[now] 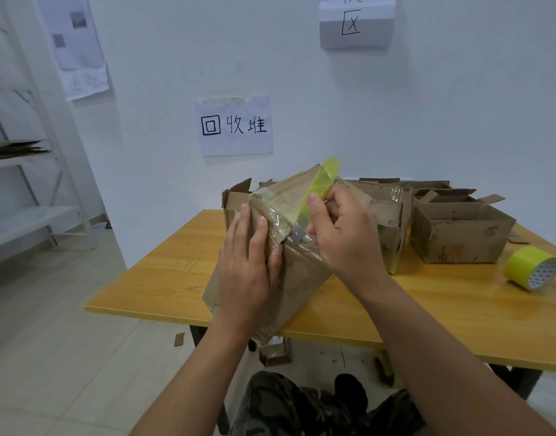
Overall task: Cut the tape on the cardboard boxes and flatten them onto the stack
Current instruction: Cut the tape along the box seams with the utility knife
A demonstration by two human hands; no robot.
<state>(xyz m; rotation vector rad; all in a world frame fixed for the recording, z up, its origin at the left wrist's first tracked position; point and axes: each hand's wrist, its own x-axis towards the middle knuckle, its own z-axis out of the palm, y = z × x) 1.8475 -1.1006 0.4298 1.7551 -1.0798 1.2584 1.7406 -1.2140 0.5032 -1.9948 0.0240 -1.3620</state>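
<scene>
While metal shelf flanks white wall at left, left hand lies flat, fingers straight, on tilted cardboard box at wooden table edge; right hand pinches yellow tape strip, blade on seam; open boxes, tape roll right.

So the grip of the right hand is on the cutter, blade down on the taped box, which sits tilted over the desk edge. Left hand is just left of that grip, flat on the box. Open boxes behind and right, tape roll far right on the desk.
</scene>
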